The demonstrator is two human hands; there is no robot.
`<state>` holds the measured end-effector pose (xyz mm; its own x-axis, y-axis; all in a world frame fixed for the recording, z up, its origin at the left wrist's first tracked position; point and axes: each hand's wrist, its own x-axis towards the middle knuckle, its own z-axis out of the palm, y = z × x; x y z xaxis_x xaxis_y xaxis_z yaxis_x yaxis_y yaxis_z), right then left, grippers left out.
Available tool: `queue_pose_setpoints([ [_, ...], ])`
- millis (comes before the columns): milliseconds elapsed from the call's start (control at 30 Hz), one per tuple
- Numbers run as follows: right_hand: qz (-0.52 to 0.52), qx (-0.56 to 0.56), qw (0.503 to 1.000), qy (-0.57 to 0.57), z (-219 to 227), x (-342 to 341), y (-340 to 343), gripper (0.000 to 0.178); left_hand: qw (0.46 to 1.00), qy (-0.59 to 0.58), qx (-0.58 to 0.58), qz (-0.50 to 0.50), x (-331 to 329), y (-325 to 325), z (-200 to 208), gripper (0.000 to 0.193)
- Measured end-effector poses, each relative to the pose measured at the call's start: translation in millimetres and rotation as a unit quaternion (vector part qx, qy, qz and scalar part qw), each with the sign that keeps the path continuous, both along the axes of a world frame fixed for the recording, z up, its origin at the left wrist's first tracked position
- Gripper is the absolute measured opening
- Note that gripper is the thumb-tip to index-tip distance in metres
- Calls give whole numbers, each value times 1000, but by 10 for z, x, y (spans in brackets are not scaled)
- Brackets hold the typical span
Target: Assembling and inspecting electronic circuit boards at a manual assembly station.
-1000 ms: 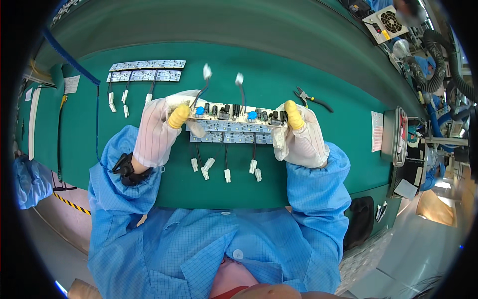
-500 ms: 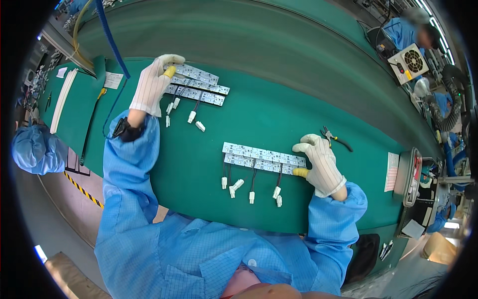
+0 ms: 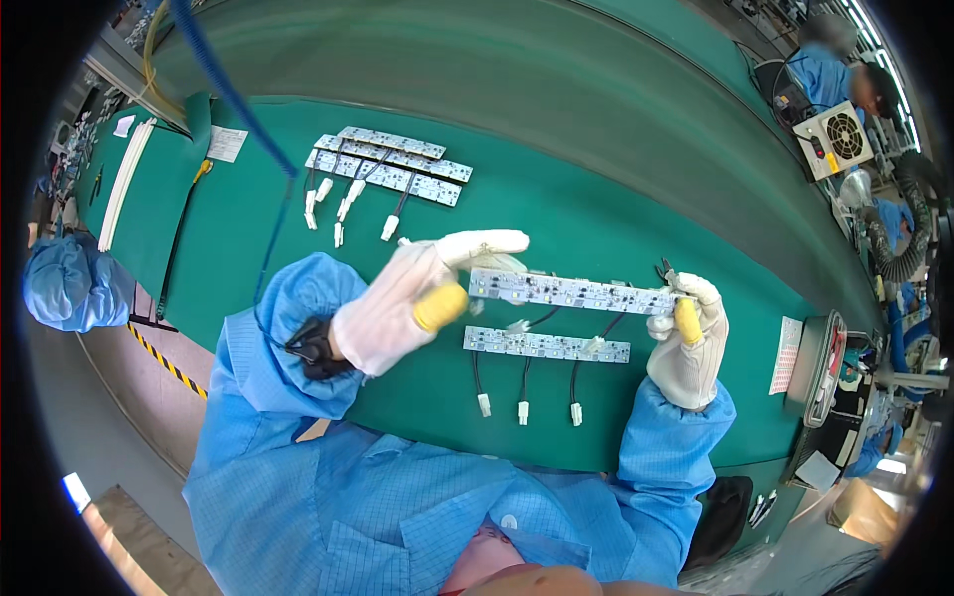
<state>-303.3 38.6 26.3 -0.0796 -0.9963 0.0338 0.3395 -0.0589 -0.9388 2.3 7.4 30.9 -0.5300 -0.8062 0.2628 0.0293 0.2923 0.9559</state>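
My right hand (image 3: 694,336), in a striped white glove with yellow finger covers, pinches the right end of a white LED circuit-board strip (image 3: 571,292). That strip is raised above the green mat. At its left end, my left hand (image 3: 422,296) has its fingers stretched out, partly behind the strip, with the yellow-covered thumb apart. Below lies a second LED strip (image 3: 547,345), its black leads and white connectors (image 3: 523,412) pointing toward me. Several more LED strips (image 3: 393,164) lie overlapped at the back left, with white connectors (image 3: 390,227) hanging from their leads.
Partly hidden behind the raised strip are pliers (image 3: 666,268). A blue coiled hose (image 3: 224,84) hangs at the left, near white strips (image 3: 126,189) and a black cable (image 3: 182,238). On the right stand a metal tray (image 3: 817,363) and a printed sheet (image 3: 787,355).
My left hand has left the back strips and come near the front ones. My right hand has lifted one front strip, and the other lies separate. The back strips have shifted slightly.
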Motion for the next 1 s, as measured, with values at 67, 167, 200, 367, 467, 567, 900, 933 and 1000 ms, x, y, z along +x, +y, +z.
queue_pose_setpoints([
  [67, -15, 9, 999, 41, -68, -16, -20, 27, 999, -36, -36, 9, -34, 32, -12, 63],
  [167, 0, 33, 997, 65, -36, -18, 10, 33, 997, 36, 62, 42, -20, 30, -111, 50],
  [200, 1, 34, 997, 65, -39, -18, 10, 33, 998, -21, 0, 51, 30, -1, -129, 49],
  [367, 49, 52, 996, 43, -22, -45, 18, 42, 986, -102, -108, 81, 112, -38, -186, 51],
  [467, 43, 16, 998, 32, -3, 2, 18, 42, 987, -82, -116, 80, 132, -57, -198, 55],
  [567, 52, 22, 998, 32, 41, 1, 42, 42, 987, -54, -117, 93, 143, -47, -201, 57],
  [900, 81, 10, 997, -15, 106, -12, 121, 40, 989, 3, -77, 123, 53, -68, -229, 50],
  [933, 71, -2, 997, -10, 92, -4, 133, 39, 990, 12, -77, 120, 42, -78, -205, 50],
  [1000, 54, -11, 998, 9, 79, -3, 159, 39, 988, 7, -103, 112, 85, -107, -237, 47],
])
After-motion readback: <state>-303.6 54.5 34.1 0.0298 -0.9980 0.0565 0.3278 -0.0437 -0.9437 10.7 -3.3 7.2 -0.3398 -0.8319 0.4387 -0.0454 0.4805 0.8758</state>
